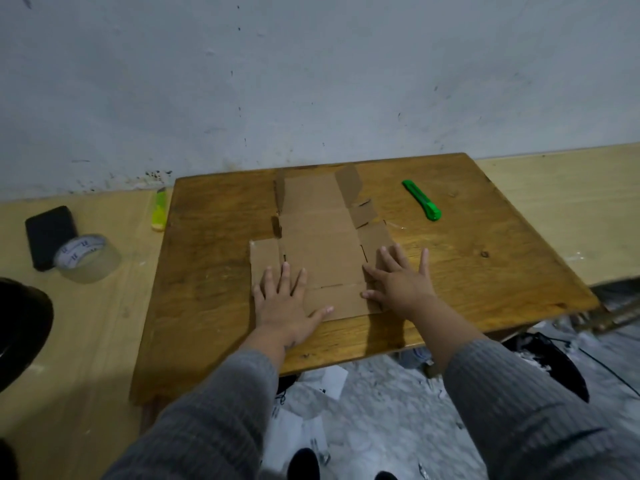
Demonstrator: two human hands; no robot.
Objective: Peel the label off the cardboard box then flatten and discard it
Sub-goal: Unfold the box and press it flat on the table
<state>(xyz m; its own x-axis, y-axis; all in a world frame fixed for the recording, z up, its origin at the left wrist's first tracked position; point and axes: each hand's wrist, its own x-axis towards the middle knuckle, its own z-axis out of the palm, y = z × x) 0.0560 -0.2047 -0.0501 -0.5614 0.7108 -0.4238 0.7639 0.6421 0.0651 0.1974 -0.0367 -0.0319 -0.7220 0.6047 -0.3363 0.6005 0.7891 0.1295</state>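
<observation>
Wooden table (485, 271): flattened cardboard box (322, 244), green cutter (421, 200)

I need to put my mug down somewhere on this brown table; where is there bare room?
Bare wood shows on the table left of the flattened cardboard, out to the left edge, and at right between the green cutter and the near right corner. The middle is crowded: the cardboard lies there, with the left hand and right hand pressing flat on it.

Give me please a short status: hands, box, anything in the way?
Left hand and right hand open, pressing flat on cardboard box. Box unfolded flat on table, not discarded. Green cutter lies apart; nothing blocking.
</observation>
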